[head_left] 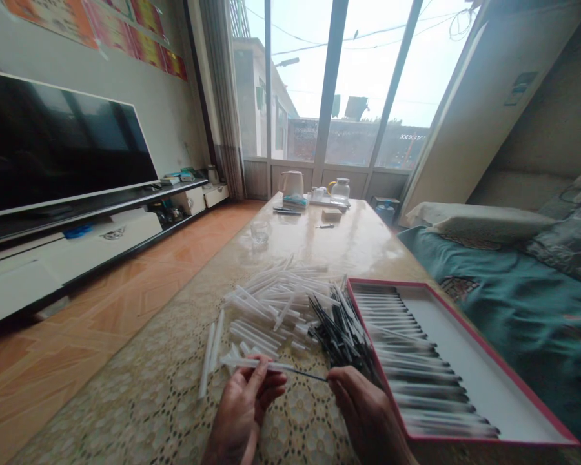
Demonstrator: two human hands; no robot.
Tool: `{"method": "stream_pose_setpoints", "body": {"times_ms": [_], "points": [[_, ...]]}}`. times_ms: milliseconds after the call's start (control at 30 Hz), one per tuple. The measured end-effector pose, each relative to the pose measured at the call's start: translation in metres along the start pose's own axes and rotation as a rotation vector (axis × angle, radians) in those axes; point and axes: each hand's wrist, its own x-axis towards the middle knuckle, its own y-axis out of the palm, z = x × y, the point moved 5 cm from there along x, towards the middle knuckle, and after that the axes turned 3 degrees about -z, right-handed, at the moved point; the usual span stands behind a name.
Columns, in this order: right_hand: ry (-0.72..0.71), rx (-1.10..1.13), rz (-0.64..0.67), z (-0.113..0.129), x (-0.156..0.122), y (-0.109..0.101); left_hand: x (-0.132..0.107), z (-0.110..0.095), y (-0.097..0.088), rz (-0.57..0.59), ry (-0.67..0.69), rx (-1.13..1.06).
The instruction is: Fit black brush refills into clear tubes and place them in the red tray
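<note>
Between the thumb and fingers of my left hand (246, 400) is a translucent plastic tube (281, 366), lying nearly level. My right hand (361, 403) pinches a thin black stick (310, 374). The stick's far end meets the tube's right opening; how deep it sits inside I cannot tell. Just beyond my hands lies a loose heap of similar tubes (271, 294). A pile of black sticks (346, 336) rests beside it, against a pink-rimmed box (445, 323). In that box, a row of tubes with dark sticks inside (416, 368) lies along the left side.
A patterned cover lies on the long table (174, 394). Farther along it stand a clear glass (259, 236), a pitcher (293, 183) and a glass jug (340, 188). A sofa with a teal cover (508, 290) borders the right side; a television (62, 142) is at left.
</note>
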Motion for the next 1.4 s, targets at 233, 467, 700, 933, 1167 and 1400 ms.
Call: {"method": "stream_pose_setpoints", "body": {"times_ms": [233, 467, 700, 933, 1167, 1400], "points": [[0.116, 0.28, -0.041, 0.001, 0.0, 0.007, -0.01, 0.017, 0.011, 0.13, -0.232, -0.069], [0.127, -0.474, -0.189, -0.016, 0.015, -0.018, -0.003, 0.017, 0.005, 0.054, -0.302, -0.307], [0.152, -0.731, -0.01, -0.014, 0.02, -0.008, -0.003, 0.015, 0.004, 0.077, -0.162, -0.122], [0.079, -0.287, -0.122, -0.007, 0.015, -0.007, -0.006, 0.013, 0.005, 0.064, -0.137, -0.031], [0.325, 0.326, 0.01, 0.004, 0.001, 0.018, -0.007, 0.012, 0.009, 0.168, -0.116, 0.017], [0.349, 0.394, 0.025, 0.008, 0.004, 0.018, -0.006, 0.014, 0.011, 0.217, -0.121, 0.05]]}}
